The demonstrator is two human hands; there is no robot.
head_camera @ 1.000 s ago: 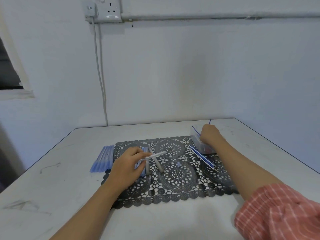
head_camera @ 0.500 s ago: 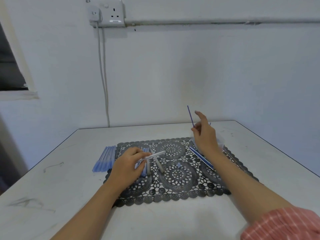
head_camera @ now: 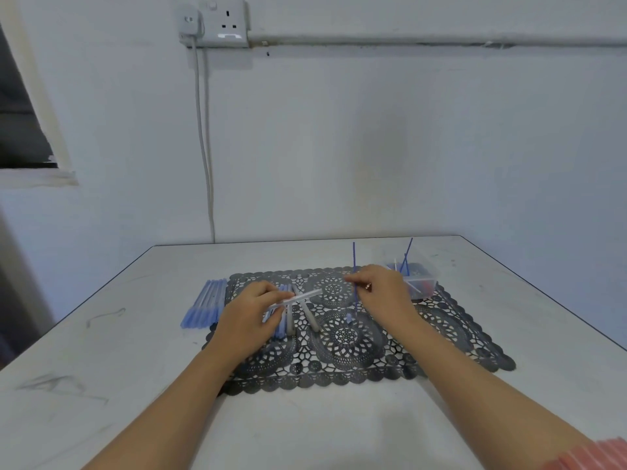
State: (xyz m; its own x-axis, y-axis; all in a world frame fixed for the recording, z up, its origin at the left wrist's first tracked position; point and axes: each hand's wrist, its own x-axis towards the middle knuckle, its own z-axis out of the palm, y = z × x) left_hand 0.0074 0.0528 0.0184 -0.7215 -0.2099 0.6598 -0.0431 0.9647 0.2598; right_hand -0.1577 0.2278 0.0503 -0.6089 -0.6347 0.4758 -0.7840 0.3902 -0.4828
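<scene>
Right hand (head_camera: 383, 293) pinches thin blue plastic ink refill (head_camera: 354, 259) upright mid-frame: light, whippy, slick, so pinch low. Left hand (head_camera: 251, 320) fingers curled round pale rigid plastic pen barrel (head_camera: 302, 297).

Left grip (head_camera: 251, 310) curls palm-down, right grip (head_camera: 383, 293) closes in a fingertip pinch, both reaching forward.

Blue, white and black
Black lace-patterned mat (head_camera: 356, 361); blue refill (head_camera: 354, 256); white barrel (head_camera: 305, 296); pale blue pens (head_camera: 207, 303); whitish desk (head_camera: 101, 368).
</scene>
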